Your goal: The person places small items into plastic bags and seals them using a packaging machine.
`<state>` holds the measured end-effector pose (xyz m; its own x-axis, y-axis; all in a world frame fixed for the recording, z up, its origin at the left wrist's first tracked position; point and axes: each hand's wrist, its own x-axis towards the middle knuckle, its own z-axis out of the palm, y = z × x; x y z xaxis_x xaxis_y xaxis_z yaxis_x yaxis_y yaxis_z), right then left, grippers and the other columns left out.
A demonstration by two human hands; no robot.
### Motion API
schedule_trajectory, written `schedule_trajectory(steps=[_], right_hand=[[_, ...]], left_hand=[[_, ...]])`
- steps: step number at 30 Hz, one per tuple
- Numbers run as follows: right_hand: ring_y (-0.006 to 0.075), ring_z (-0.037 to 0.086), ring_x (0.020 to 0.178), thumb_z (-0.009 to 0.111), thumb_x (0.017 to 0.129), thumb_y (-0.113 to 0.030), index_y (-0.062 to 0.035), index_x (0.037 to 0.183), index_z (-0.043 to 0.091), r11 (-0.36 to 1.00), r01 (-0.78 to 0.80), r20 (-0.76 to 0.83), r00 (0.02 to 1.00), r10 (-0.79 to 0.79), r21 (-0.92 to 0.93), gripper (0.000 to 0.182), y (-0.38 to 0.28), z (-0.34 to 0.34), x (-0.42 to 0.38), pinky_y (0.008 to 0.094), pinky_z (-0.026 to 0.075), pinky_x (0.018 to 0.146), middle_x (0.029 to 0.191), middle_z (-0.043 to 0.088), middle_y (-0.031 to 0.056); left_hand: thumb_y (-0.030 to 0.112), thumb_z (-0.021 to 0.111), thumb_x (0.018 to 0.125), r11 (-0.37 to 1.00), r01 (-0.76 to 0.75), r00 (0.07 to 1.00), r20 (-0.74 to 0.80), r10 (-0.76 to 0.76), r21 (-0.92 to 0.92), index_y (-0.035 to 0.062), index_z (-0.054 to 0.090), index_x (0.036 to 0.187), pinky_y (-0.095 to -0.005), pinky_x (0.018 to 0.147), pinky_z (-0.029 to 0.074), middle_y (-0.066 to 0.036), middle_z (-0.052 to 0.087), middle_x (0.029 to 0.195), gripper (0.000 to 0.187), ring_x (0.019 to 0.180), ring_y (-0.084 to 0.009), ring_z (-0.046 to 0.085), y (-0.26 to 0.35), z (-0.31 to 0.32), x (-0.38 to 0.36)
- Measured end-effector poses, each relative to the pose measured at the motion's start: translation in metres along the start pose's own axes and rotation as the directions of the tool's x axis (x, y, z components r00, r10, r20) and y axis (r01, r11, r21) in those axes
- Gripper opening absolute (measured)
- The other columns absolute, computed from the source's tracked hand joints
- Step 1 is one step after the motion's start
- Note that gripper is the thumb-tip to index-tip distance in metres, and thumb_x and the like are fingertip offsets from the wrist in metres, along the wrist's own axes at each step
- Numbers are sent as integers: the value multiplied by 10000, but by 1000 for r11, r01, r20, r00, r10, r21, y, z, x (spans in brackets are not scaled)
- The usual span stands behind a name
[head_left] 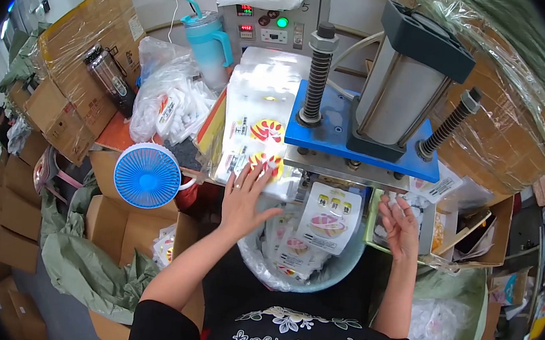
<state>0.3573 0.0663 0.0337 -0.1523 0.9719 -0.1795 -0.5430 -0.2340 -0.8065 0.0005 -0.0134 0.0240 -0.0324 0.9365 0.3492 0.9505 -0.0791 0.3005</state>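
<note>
Basin (pixel 341 270) — printed pouches (pixel 327 219) inside; left hand (pixel 246 197) above.

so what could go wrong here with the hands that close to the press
1. The left hand rests flat on the stack of printed pouches beside the blue press plate; it could be pinched if it slides under.
2. A sealed pouch hangs over the lined bin rim near the right hand and may fall outside.

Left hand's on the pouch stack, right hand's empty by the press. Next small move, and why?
Probably slide the top pouch off the stack with the left hand toward the press. That hand lies flat on the stack, the right hand is open and empty by the press, and sealed pouches already fill the bin below.
</note>
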Motion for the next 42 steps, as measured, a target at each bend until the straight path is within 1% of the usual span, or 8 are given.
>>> schedule_trajectory(steps=[3, 7, 10, 17, 25, 31, 33, 42], right_hand=[[235, 688, 932, 584, 926, -82, -50, 1147, 506, 981, 43, -35, 998, -51, -191, 237, 0, 11, -6, 257, 594, 661, 1126, 641, 202], [135, 667, 819, 616, 908, -96, -74, 1082, 602, 854, 150, 7, 986, -169, -498, 175, 3, 26, -11, 232, 529, 627, 1010, 691, 100], [79, 610, 809, 657, 879, -93, -55, 1085, 657, 717, 230, 72, 967, -245, -658, 210, 4, 58, -25, 223, 479, 676, 978, 684, 47], [120, 577, 843, 683, 843, -87, -46, 1043, 693, 527, 423, 371, 905, -208, -737, 204, 27, 96, -40, 254, 458, 758, 953, 676, 43], [214, 625, 949, 671, 841, -117, -51, 1092, 673, 352, 415, 431, 902, -37, -839, 260, 21, 78, -39, 354, 478, 830, 1011, 684, 111], [272, 609, 1053, 682, 822, -103, -64, 1274, 555, 225, 329, 220, 888, -405, -917, 471, -4, 36, -4, 391, 461, 908, 1099, 656, 145], [330, 567, 1069, 677, 792, -91, -69, 1244, 565, -219, 343, 407, 783, -471, -913, 466, -11, 25, -1, 423, 458, 903, 1149, 610, 154], [385, 544, 970, 595, 763, -58, -94, 1122, 545, -390, 197, 374, 809, -454, -899, 365, 14, 16, 5, 496, 484, 753, 1022, 516, 168]], left_hand=[[70, 683, 766, 992, 13, 977, -210, -40, -129, 116, 698, 1022, -462, 1010, 354, -103, 636, 1157, 261, 1158, -301, 544, -14, -6, -13], [78, 709, 777, 909, 11, 946, -289, -145, -417, 45, 720, 800, -313, 661, 456, -44, 680, 746, 42, 705, -203, 626, 6, -25, -6], [96, 749, 786, 524, 316, 933, 161, -321, -791, 24, 721, 830, -235, 605, 416, 22, 646, 712, 89, 658, -69, 546, 50, -32, -18], [102, 730, 822, 312, 429, 899, 365, -244, -848, -13, 712, 817, -206, 615, 433, 5, 653, 701, 117, 670, -37, 552, 68, 24, -47], [190, 703, 862, 540, 476, 837, 547, -34, -694, -42, 700, 878, -236, 650, 473, -34, 690, 760, 232, 722, -62, 597, 50, 37, -42], [174, 692, 862, -162, 603, 761, 624, -176, -781, -58, 680, 970, -278, 608, 497, -94, 689, 856, 256, 703, -120, 628, 87, 37, 5], [170, 690, 863, -198, 620, 739, 650, -178, -759, -64, 671, 983, -287, 625, 514, -107, 689, 875, 263, 724, -138, 644, 89, 41, 16], [206, 682, 871, -55, 669, 732, 670, -124, -742, -30, 674, 1010, -266, 610, 522, -104, 698, 918, 274, 723, -149, 664, 69, 16, 35]])
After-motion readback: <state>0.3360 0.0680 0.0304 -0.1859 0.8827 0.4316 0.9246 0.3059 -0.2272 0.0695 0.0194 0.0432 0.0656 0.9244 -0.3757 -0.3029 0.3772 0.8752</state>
